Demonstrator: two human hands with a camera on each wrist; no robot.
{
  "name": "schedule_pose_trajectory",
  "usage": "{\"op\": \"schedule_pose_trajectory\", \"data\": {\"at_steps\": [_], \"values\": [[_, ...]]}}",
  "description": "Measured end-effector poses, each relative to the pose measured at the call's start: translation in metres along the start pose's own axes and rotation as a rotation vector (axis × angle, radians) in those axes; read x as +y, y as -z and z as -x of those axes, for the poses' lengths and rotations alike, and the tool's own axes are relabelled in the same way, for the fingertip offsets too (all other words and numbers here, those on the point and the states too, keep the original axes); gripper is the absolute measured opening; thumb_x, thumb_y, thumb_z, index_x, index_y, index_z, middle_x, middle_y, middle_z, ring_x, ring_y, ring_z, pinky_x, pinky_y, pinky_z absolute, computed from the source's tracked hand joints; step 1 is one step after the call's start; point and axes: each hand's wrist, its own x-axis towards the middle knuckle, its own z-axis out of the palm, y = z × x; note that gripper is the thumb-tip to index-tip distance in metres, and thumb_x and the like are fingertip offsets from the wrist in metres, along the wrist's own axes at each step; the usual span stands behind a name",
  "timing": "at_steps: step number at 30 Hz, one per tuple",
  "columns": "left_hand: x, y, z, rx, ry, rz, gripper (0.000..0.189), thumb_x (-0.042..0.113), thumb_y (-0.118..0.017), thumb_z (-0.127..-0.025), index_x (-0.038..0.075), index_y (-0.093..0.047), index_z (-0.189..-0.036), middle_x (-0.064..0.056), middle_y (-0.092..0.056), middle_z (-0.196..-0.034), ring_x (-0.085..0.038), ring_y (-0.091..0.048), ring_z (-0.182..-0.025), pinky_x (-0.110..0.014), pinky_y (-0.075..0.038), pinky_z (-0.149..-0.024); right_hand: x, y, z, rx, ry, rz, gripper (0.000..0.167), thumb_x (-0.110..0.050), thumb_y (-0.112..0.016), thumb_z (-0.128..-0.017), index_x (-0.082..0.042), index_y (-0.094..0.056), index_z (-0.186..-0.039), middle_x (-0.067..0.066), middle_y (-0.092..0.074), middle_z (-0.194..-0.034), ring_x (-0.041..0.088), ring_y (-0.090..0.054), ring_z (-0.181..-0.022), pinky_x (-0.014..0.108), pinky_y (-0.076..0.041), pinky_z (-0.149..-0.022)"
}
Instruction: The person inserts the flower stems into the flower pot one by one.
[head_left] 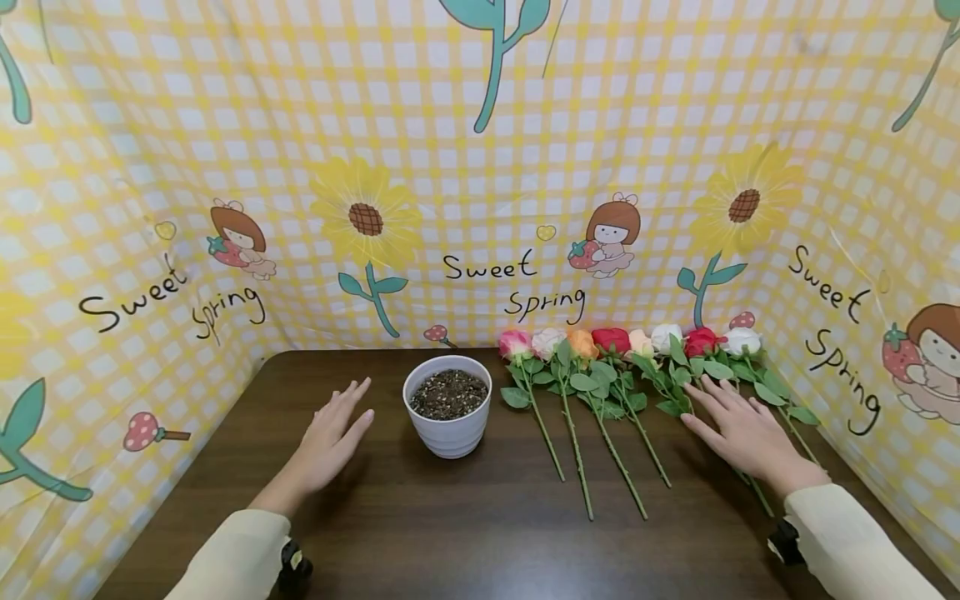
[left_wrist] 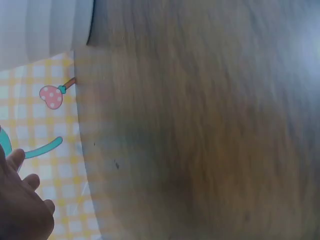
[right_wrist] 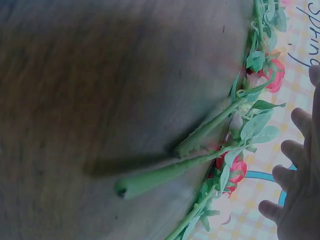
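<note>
Roses (head_left: 611,341), eight of them in pink, white, orange, red and peach, lay side by side at the back right of a dark brown bench (head_left: 487,533), blooms at the far edge, green stems (right_wrist: 155,179) pointing nearer. They looked artificial and probably light, with soft petals and fairly stiff stems; the bare lower stem seemed the best place to take hold, clear of the leaves. Left of them stood an upright, ribbed white pot (head_left: 448,435) of dark soil (head_left: 450,393), likely heavier and best gripped round its wall. The right hand (head_left: 746,433) was spread above the rightmost stems, holding nothing; whether it touched them could not be told. The left hand (head_left: 330,437), fingers extended, was empty too, left of the pot and apart from it. Behind, a yellow checked cloth (head_left: 450,200) read "Sweet Spring".
</note>
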Motion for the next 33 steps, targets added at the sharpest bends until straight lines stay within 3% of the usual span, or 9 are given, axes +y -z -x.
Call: {"op": "schedule_pose_trajectory", "data": {"at_steps": [5, 11, 15, 23, 28, 33], "values": [[0.003, -0.006, -0.001, -0.031, 0.072, 0.153, 0.059, 0.045, -0.037, -0.109, 0.023, -0.023, -0.161, -0.019, -0.020, -0.163, -0.049, -0.012, -0.146, -0.074, -0.014, -0.108, -0.005, 0.000, -0.002, 0.006, 0.008, 0.003, 0.066, -0.052, -0.049, -0.103, -0.012, -0.040, -0.154, 0.023, -0.032, -0.157, 0.048, -0.027, -0.142, 0.072, -0.022, -0.105], [0.008, -0.015, -0.008, -0.031, 0.157, 0.315, 0.058, 0.049, -0.031, -0.109, 0.022, -0.026, -0.160, -0.016, -0.028, -0.161, -0.041, -0.023, -0.146, -0.066, -0.019, -0.113, -0.010, 0.000, -0.005, 0.016, 0.024, -0.019, 0.063, -0.049, -0.051, -0.103, -0.013, -0.040, -0.154, 0.022, -0.033, -0.157, 0.047, -0.029, -0.141, 0.073, -0.023, -0.104], [0.016, -0.021, -0.014, -0.046, 0.209, 0.470, 0.054, 0.042, -0.032, -0.111, 0.019, -0.026, -0.160, -0.021, -0.033, -0.157, -0.042, -0.033, -0.141, -0.062, -0.027, -0.112, -0.013, -0.001, -0.006, 0.011, 0.028, -0.043, 0.062, -0.048, -0.050, -0.104, -0.013, -0.040, -0.155, 0.021, -0.031, -0.158, 0.045, -0.028, -0.143, 0.073, -0.022, -0.105], [0.031, -0.036, -0.022, -0.037, 0.245, 0.728, 0.051, 0.034, -0.033, -0.112, 0.013, -0.027, -0.158, -0.025, -0.035, -0.153, -0.046, -0.040, -0.136, -0.059, -0.038, -0.106, -0.020, -0.002, -0.008, 0.017, 0.040, -0.061, 0.061, -0.048, -0.049, -0.104, -0.013, -0.041, -0.154, 0.021, -0.031, -0.159, 0.044, -0.029, -0.143, 0.073, -0.023, -0.105], [0.036, -0.042, -0.027, -0.032, 0.306, 0.850, 0.051, 0.036, -0.033, -0.111, 0.014, -0.027, -0.157, -0.022, -0.030, -0.155, -0.043, -0.038, -0.136, -0.058, -0.041, -0.104, -0.028, -0.003, -0.011, 0.029, 0.069, -0.078, 0.059, -0.045, -0.050, -0.105, -0.012, -0.043, -0.153, 0.021, -0.032, -0.158, 0.045, -0.031, -0.141, 0.071, -0.027, -0.103], [0.038, -0.046, -0.031, -0.039, 0.327, 0.903, 0.056, 0.044, -0.033, -0.110, 0.016, -0.026, -0.157, -0.015, -0.022, -0.159, -0.040, -0.035, -0.137, -0.058, -0.041, -0.104, -0.037, -0.005, -0.015, 0.037, 0.084, -0.108, 0.057, -0.042, -0.051, -0.105, -0.011, -0.044, -0.152, 0.021, -0.035, -0.157, 0.045, -0.033, -0.140, 0.071, -0.027, -0.104]]}}
